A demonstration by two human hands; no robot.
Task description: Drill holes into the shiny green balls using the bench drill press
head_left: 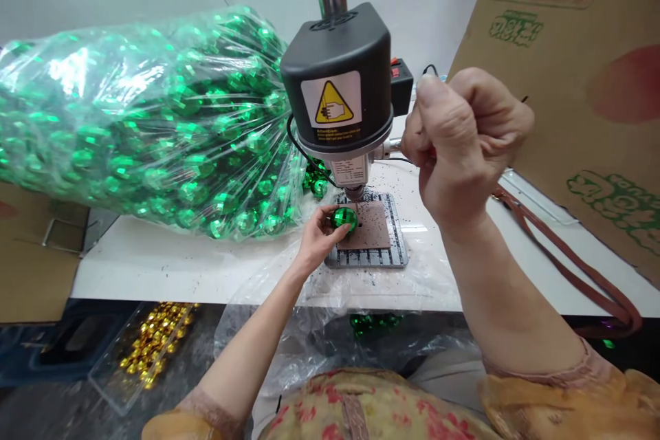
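My left hand pinches a shiny green faceted ball between thumb and fingers. The ball is beneath the chuck of a small bench drill press, over a brownish board on the slotted metal base. Whether the drill bit touches the ball, I cannot tell. Raised at the right of the drill head, my right hand is closed around the feed lever, whose grip the fingers hide. Dark specks are scattered over the base and the table around it.
A big clear plastic bag full of green balls lies to the left on the white table. Cardboard boxes stand at the right. A brown strap hangs over the edge. Below left is a clear bin of gold balls.
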